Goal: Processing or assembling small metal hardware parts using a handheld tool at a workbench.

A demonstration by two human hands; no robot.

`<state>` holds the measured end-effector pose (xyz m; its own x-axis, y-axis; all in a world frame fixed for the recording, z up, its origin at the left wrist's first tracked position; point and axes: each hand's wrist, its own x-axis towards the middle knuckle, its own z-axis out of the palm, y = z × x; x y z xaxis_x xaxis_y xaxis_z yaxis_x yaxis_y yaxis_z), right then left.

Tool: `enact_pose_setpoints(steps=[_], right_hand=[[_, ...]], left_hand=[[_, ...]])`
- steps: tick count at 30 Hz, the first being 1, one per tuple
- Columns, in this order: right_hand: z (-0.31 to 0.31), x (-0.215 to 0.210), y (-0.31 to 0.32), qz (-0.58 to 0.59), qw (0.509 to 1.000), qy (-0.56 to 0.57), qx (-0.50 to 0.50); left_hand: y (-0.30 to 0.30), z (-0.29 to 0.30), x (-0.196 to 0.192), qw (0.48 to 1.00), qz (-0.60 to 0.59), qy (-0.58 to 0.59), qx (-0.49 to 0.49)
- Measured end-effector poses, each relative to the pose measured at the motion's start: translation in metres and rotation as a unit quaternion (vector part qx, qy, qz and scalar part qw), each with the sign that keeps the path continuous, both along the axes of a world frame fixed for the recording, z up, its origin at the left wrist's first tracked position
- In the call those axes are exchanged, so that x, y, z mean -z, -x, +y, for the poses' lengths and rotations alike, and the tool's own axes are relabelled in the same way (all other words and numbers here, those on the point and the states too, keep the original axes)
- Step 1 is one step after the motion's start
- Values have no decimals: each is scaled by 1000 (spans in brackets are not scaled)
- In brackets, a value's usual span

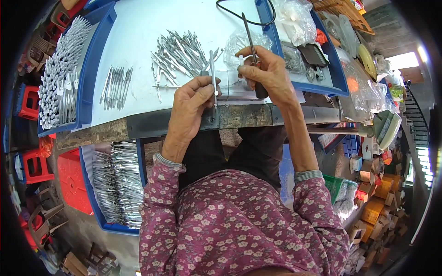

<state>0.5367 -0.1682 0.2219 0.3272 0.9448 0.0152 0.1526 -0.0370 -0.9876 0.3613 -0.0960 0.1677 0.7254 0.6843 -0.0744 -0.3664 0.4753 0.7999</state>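
Note:
My left hand pinches a slim silver metal piece between thumb and fingers, upright over the bench's front edge. A small round spot shows near its lower end. In my right hand is a screwdriver, its long shaft pointing away from me and its dark handle against the palm. Thumb and forefinger also close by a small whitish bit that I cannot make out. Beyond my left hand lies a loose heap of slim metal pieces. Farther left, several similar pieces lie side by side.
A blue tray packed with metal pieces stands at the left. Another blue tray at the right holds plastic bags and small parts. A clear bag and a black cable lie beyond my hands. Below the bench sits a filled blue crate.

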Motion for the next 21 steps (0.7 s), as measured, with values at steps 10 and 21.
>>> enact_pose_setpoints(steps=[10, 21], right_hand=[[-13, 0, 25, -12, 1000, -4, 11], [-25, 8, 28, 50, 998, -3, 36]], left_hand=[[-5, -8, 2, 994, -48, 84, 51], [-14, -22, 2, 999, -19, 11, 38]])
